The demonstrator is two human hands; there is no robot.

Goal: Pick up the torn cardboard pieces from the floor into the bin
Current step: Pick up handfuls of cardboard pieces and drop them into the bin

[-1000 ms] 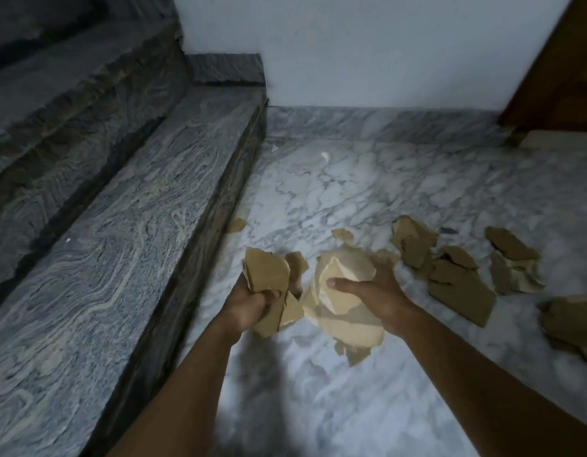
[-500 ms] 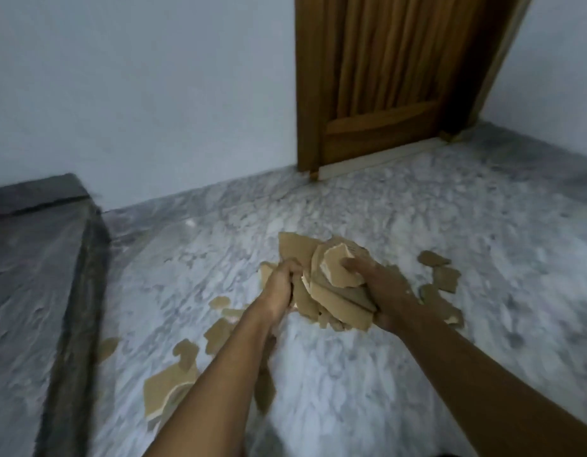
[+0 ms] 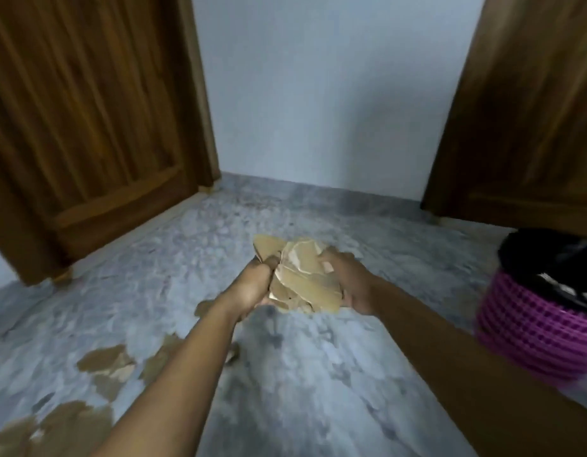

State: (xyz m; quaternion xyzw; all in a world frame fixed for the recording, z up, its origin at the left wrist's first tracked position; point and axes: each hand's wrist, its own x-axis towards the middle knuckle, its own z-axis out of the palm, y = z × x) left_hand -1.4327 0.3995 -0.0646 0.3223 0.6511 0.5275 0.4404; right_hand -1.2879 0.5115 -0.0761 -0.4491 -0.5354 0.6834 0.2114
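A bundle of torn tan cardboard pieces (image 3: 302,275) is held above the marble floor between both hands. My left hand (image 3: 252,285) grips its left side with the fingers curled. My right hand (image 3: 351,285) clasps its right side. A pink lattice bin (image 3: 529,338) with a black liner stands on the floor at the right edge, to the right of my right hand. More torn cardboard pieces (image 3: 104,361) lie on the floor at the lower left, with a larger patch (image 3: 54,430) in the bottom left corner.
A brown wooden door (image 3: 87,127) fills the upper left and a second wooden door (image 3: 532,127) stands at the upper right. A pale wall (image 3: 318,94) runs between them. Grey-white marble floor (image 3: 318,374) spreads under my arms.
The view has swung right, away from the stone steps. The two handfuls have come together into one bundle, and the pink bin has come into view at the right.
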